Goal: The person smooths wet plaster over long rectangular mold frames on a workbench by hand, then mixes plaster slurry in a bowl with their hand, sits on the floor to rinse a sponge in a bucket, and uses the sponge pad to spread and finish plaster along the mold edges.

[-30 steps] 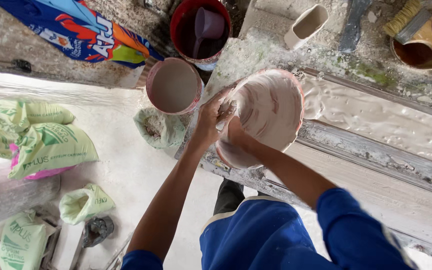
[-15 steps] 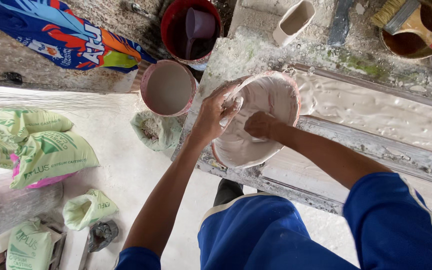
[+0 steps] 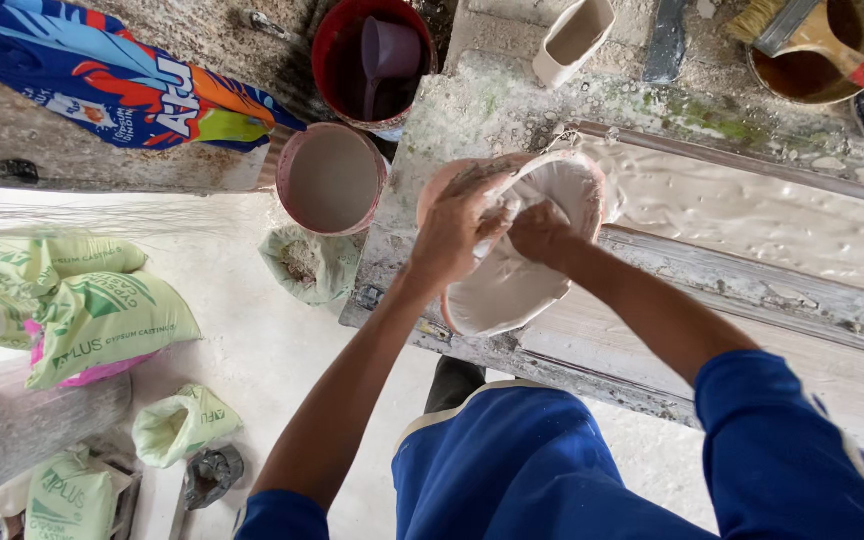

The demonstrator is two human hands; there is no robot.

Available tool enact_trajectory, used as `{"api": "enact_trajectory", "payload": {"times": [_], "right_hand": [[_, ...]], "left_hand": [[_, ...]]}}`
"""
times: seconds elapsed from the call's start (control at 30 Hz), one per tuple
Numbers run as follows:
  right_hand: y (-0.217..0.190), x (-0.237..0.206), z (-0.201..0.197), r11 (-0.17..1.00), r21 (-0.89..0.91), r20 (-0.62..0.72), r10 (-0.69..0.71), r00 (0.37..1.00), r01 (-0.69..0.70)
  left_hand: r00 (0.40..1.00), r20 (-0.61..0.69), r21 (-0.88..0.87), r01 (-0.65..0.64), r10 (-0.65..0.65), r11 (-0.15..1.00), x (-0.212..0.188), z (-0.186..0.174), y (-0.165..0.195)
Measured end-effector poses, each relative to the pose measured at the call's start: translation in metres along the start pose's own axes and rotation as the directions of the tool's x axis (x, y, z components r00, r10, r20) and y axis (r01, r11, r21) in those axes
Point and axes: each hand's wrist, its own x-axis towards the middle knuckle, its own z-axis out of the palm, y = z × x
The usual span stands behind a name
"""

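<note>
Since half a second ago, the right hand (image 3: pixel 542 232) has slid deeper into the pink, plaster-smeared flexible bowl (image 3: pixel 527 270), closing up against the left hand. Green printed plaster sacks (image 3: pixel 72 310) lie on the white floor at left. Beside the bench stands a pink round bucket of grey mix (image 3: pixel 332 178), with a red bucket holding a purple scoop (image 3: pixel 372 55) behind it. The left hand (image 3: pixel 457 225) clamps the bowl's rim, tilted over the bench edge. Wet white plaster fills the long mould (image 3: pixel 752 215) on the right.
</note>
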Motion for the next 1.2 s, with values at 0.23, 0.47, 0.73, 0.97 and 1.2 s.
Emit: {"api": "enact_trajectory", "payload": {"times": [0.23, 0.47, 0.73, 0.97, 1.2], "right_hand": [[-0.056, -0.031, 0.036, 0.245, 0.889, 0.311, 0.297, 0.903, -0.387], [-0.134, -0.044, 0.021, -0.143, 0.985, 0.143, 0.379, 0.914, -0.095], [-0.164, -0.051, -0.075, -0.481, 0.874, 0.104, 0.327, 0.939, 0.07], [-0.059, -0.041, -0.173, 0.003, 0.999, -0.029, 0.608, 0.794, 0.034], [0.033, -0.008, -0.185, 0.141, 0.987, -0.155, 0.75, 0.643, 0.073]], "left_hand": [[0.998, -0.058, 0.048, 0.038, -0.035, 0.998, 0.011, 0.05, 0.023], [0.978, -0.145, 0.037, 0.16, -0.153, 0.986, 0.039, 0.055, 0.048], [0.845, -0.245, -0.361, 0.376, -0.476, 0.853, 0.035, 0.01, 0.003], [0.883, -0.405, -0.153, 0.193, -0.24, 0.969, -0.035, -0.012, -0.056], [0.871, -0.426, -0.287, 0.124, -0.243, 0.95, -0.069, -0.008, -0.077]]}}
